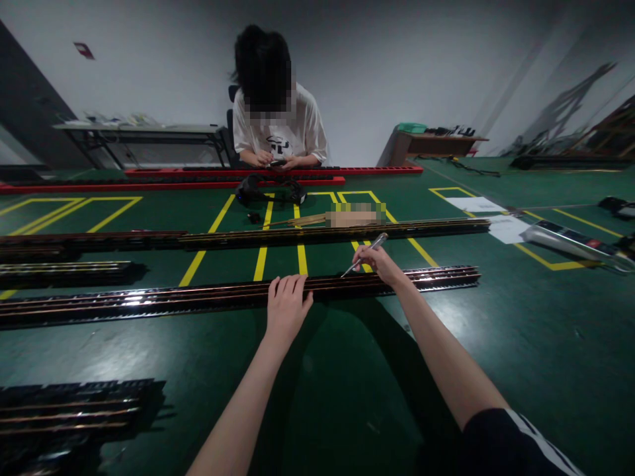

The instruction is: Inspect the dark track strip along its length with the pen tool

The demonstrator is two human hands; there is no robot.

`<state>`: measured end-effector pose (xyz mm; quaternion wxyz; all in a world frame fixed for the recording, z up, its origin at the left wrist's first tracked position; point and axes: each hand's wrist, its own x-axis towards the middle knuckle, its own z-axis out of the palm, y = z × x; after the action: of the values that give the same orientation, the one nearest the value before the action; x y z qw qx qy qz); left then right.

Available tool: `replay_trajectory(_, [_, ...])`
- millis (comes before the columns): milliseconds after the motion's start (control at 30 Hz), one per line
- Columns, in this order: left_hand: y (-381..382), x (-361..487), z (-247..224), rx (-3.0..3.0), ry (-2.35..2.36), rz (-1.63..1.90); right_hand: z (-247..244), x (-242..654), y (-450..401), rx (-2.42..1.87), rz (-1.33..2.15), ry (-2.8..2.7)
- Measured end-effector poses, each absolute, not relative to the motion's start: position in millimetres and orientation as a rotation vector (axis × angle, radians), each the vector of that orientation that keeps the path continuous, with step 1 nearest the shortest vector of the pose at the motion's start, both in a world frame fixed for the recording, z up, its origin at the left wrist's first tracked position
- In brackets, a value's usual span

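Observation:
A long black rail [173,299] with copper-coloured strips along it lies across the green table. My left hand [288,301] rests on the rail near the middle, fingers slightly apart over its far edge and thumb out to the right. In my right hand [374,259] is a slim silver pen-like tool [379,242], pinched between the fingers and slanting down to the left. The tool's tip is at the rail's strips, to the right of my left hand; whether it touches them I cannot tell.
Behind lies another long rail [436,228], with brown strips [302,219] beyond it. More black rails [74,410] sit at front left. A person [278,125] sits opposite, near red rails [377,170] and a black headset [253,190]. Papers [508,229] lie right.

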<state>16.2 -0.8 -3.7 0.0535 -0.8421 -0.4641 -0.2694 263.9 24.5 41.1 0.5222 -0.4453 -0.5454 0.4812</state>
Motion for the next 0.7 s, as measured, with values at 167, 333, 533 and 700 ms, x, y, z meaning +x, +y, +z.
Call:
replay_trajectory(167, [-3.4,19.7,-1.5,-2.533,-1.416,-0.832,41.7,262.9,24.8,-1.063,1.139,-1.306])
replay_trajectory(333, [-4.6,20.9,0.5,-2.512,-1.409,-0.845,41.7,262.5,25.2,-1.066,1.139,-1.317])
replay_trajectory(533, [-5.4,20.4,0.8,-2.496,-1.397,-0.828,42.9,260.9,24.4,-1.065,1.139,-1.328])
replay_trajectory(700, [-5.6,19.7,-0.7,-2.493,-1.391,-0.796,43.6,261.0,23.9,-1.048,1.135,-1.338])
